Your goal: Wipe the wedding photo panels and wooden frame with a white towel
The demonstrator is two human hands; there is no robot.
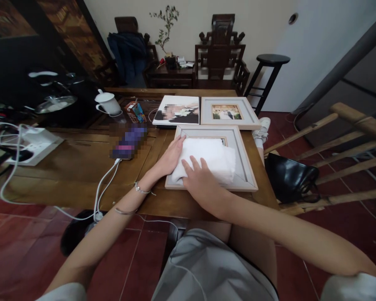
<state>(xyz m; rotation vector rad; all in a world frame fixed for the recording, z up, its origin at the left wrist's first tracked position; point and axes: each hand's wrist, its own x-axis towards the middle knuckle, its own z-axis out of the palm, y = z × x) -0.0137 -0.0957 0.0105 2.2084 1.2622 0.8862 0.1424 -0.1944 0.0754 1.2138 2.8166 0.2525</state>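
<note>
A folded white cloth (224, 163) lies over the middle of a light wooden picture frame (250, 175) near the table's front edge. The cloth hides most of the picture inside; only a strip of it shows at the top. My right hand (203, 179) rests flat on the cloth, fingers spread. Along the cloth's left side, my left hand (172, 156) touches it with outstretched fingers, across the frame's left border. Behind are a second framed photo (227, 112) and, to its left, a large photo print or album (177, 109).
On the wooden table (81, 167) sit a phone (128, 142) with a white cable, a small carton (135, 112), a lidded white cup (108, 103) and a white power strip (37, 146). A bamboo chair (347, 113) holding a black bag (291, 177) stands right.
</note>
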